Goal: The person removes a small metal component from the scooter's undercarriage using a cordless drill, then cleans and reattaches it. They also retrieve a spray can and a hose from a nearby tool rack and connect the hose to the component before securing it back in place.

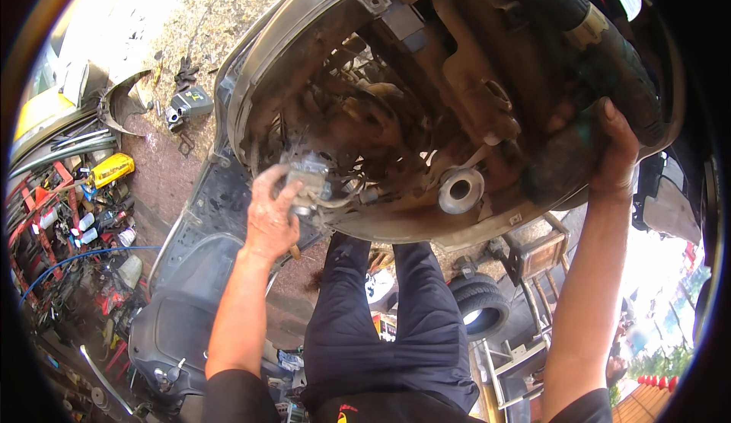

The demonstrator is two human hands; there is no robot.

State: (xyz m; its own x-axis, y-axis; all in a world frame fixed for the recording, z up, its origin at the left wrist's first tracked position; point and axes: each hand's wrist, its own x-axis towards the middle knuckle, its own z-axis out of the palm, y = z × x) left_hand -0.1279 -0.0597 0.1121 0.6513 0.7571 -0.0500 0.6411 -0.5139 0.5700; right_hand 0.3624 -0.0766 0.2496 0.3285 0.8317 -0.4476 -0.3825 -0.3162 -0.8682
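Under the curved housing of a scooter [426,35], my left hand [269,216] has its fingers on a grey metal part like a carburettor [311,181], with a short hose [339,201] at its side; blur hides some detail. At the right, my right hand [615,145] is closed on a dark power tool like a drill [586,31], with a gold-coloured collar; its lower part is in shadow. A round metal collar [460,191] sits in the housing between my hands, among dirty brackets and cables.
Tools and parts [68,217] lie piled at the left, with a yellow object [113,170] and a blue hose [114,249]. A grey jug [192,103] lies on the ground. A grey body panel [171,309] stands beside me. Tyres [487,312] and metal racks [533,255] are below right.
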